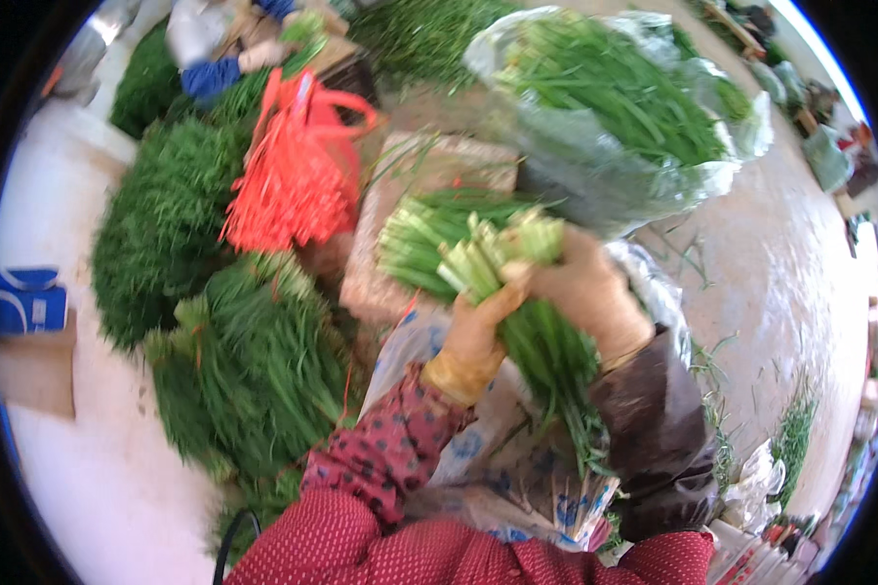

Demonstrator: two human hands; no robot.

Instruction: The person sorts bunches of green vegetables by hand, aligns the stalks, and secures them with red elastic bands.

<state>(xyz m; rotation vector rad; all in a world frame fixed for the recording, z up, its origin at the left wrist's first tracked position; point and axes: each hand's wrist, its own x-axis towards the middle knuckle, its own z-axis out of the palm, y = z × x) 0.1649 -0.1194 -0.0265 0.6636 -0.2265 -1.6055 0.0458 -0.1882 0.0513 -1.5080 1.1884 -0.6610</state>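
Note:
My left hand (470, 343), in a tan glove, is closed around the near side of a bunch of long green stalks (554, 356). The bunch's pale butt ends point up and away, and its leaves hang toward my lap. My right hand (595, 292), gloved too, grips the same bunch from the right, close under the pale ends. Its fingertips are partly hidden by the stalks. Just beyond my hands, another bunch of green stalks (410, 239) lies on a flat pinkish-brown block (366, 283), pale ends to the left.
Red plastic ties (298, 185) hang left of the block. Heaped feathery green bundles (254, 361) lie at the left. A large clear plastic bag (576, 185) full of greens (615, 88) stands at the far right. Another person's blue sleeve (210, 80) shows at the far left. Patterned plastic sheeting (439, 448) covers my lap.

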